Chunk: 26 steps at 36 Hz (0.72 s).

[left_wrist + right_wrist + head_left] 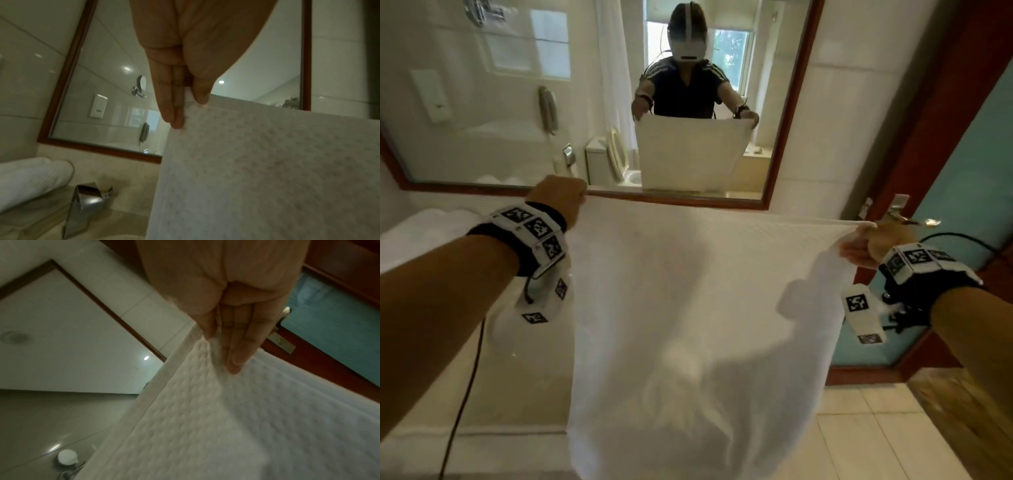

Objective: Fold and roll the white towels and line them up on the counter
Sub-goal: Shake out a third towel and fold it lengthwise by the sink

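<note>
A white textured towel [688, 308] hangs spread out in front of me, stretched by its top edge. My left hand [561, 198] pinches its top left corner. My right hand [869, 243] pinches the top right corner. In the left wrist view the thumb and fingers [172, 110] clamp the towel [267, 170] at its corner. In the right wrist view the fingers [234, 353] press on the towel [226, 418] beside its hemmed edge. Rolled white towels [424, 236] lie on the counter at the far left, also seen as a rolled towel [26, 180] in the left wrist view.
A wood-framed mirror [585, 102] fills the wall ahead and reflects me holding the towel. A chrome tap [84, 207] stands on the beige counter [482, 394] below my left hand. A door with a metal handle [897, 216] stands at the right. Tiled floor [876, 445] lies lower right.
</note>
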{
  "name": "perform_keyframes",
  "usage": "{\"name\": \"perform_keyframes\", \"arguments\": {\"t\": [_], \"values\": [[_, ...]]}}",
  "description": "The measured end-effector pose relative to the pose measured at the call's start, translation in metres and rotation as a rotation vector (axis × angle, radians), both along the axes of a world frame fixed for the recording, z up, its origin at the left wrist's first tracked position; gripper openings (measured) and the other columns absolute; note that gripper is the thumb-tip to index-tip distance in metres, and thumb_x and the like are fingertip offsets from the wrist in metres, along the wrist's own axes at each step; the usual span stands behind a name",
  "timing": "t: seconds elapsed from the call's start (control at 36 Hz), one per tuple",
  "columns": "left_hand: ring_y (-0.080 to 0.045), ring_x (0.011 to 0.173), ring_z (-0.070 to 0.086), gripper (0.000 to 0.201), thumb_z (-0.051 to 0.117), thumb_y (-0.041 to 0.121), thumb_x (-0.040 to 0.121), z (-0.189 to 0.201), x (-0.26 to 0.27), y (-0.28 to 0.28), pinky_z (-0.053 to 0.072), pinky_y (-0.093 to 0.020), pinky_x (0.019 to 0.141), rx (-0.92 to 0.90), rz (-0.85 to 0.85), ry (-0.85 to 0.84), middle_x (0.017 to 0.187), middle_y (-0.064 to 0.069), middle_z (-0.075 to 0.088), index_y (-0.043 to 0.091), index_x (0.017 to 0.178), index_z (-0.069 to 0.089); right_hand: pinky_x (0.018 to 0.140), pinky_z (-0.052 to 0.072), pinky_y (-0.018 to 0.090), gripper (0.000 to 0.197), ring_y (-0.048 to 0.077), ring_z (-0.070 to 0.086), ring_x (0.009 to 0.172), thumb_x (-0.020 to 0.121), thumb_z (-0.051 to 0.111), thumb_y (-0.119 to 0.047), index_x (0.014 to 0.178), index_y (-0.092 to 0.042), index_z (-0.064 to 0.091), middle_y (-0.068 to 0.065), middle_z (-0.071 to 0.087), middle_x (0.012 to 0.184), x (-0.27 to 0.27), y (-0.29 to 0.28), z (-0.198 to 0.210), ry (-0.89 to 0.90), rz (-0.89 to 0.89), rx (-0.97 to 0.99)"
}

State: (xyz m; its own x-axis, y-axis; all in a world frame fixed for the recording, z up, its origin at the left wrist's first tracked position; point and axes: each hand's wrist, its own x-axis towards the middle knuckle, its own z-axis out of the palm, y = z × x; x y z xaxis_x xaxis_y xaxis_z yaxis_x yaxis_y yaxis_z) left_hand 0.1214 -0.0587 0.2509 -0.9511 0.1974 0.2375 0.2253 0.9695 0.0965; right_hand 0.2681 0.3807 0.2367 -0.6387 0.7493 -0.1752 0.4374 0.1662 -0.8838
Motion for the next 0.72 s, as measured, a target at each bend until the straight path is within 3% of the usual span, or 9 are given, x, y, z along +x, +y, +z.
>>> {"name": "perform_keyframes", "arguments": {"t": [0.06,0.11,0.14,0.19,0.42,0.5,0.53,0.61,0.72], "values": [[-0.040,0.104,0.060,0.024,0.046,0.004,0.092,-0.015,-0.027,0.002,0.050,-0.041,0.090,0.009,0.018,-0.042,0.114,-0.027,0.060,0.000,0.110,0.061,0.041,0.045,0.022,0.028,0.015,0.061,0.034,0.095,0.032,0.000,0.085,-0.002,0.058,0.017,0.066,0.056,-0.022,-0.004,-0.011,-0.023,-0.015,0.006],[-0.036,0.108,0.059,0.027,0.048,0.002,0.091,-0.026,-0.048,0.002,0.048,-0.038,0.091,-0.005,0.037,-0.082,0.118,-0.022,0.060,0.002,0.115,0.060,0.070,0.046,0.034,0.030,0.026,0.070,0.083,0.098,0.038,-0.012,0.113,0.003,0.059,0.024,0.069,0.095,-0.034,-0.006,-0.023,-0.119,-0.004,0.230],[-0.035,0.109,0.059,0.027,0.050,0.002,0.090,-0.031,-0.059,0.001,0.048,-0.037,0.091,-0.007,0.039,-0.089,0.118,-0.020,0.061,0.003,0.115,0.060,0.082,0.044,0.038,0.035,0.034,0.062,0.103,0.099,0.037,-0.020,0.117,0.003,0.058,0.025,0.064,0.112,-0.037,-0.009,-0.027,-0.191,0.004,0.401],[-0.034,0.107,0.059,0.026,0.050,0.002,0.090,-0.041,-0.082,0.002,0.049,-0.036,0.090,-0.002,0.032,-0.112,0.117,-0.019,0.061,0.005,0.113,0.060,0.093,0.040,0.041,0.040,0.041,0.052,0.113,0.100,0.033,-0.025,0.120,0.002,0.055,0.027,0.055,0.124,-0.050,-0.009,-0.038,-0.208,0.013,0.516],[-0.036,0.104,0.058,0.020,0.060,-0.005,0.082,-0.058,-0.135,0.016,0.046,-0.037,0.089,-0.037,-0.046,-0.154,0.112,-0.024,0.062,-0.001,0.101,0.062,0.091,0.044,0.038,0.028,0.040,0.055,0.111,0.099,0.035,-0.023,0.113,-0.008,0.054,0.027,0.057,0.117,-0.112,0.007,-0.072,-0.039,-0.015,0.401],[-0.035,0.105,0.057,0.022,0.059,0.000,0.084,-0.053,-0.144,0.021,0.046,-0.035,0.088,-0.067,-0.010,-0.149,0.114,-0.022,0.060,0.001,0.106,0.060,0.063,0.034,-0.002,0.020,0.032,0.053,0.090,0.096,0.036,-0.021,0.084,-0.012,0.049,0.022,0.050,0.089,-0.124,0.018,-0.066,-0.001,0.004,0.418],[-0.035,0.105,0.057,0.022,0.058,0.002,0.085,-0.051,-0.146,0.022,0.046,-0.034,0.088,-0.081,-0.005,-0.147,0.114,-0.021,0.060,0.002,0.107,0.060,0.055,0.030,-0.004,0.020,0.026,0.047,0.084,0.095,0.036,-0.021,0.080,-0.011,0.045,0.016,0.045,0.084,-0.126,0.020,-0.062,0.010,0.047,0.415],[-0.034,0.103,0.059,0.024,0.061,0.004,0.083,-0.042,-0.153,0.022,0.046,-0.034,0.088,-0.113,-0.032,-0.120,0.112,-0.018,0.063,0.005,0.107,0.059,0.064,0.029,0.016,0.035,0.022,0.043,0.084,0.090,0.032,-0.034,0.087,-0.005,0.050,0.014,0.047,0.081,-0.131,0.020,-0.049,0.009,0.075,0.434],[-0.034,0.100,0.060,0.030,0.066,0.004,0.078,-0.037,-0.149,0.015,0.047,-0.034,0.084,-0.151,-0.081,-0.094,0.110,-0.017,0.063,0.007,0.107,0.059,0.075,0.030,0.024,0.036,0.039,0.054,0.107,0.099,0.035,-0.025,0.116,0.003,0.052,0.027,0.057,0.115,-0.118,0.017,-0.036,0.014,-0.005,0.458]]}}
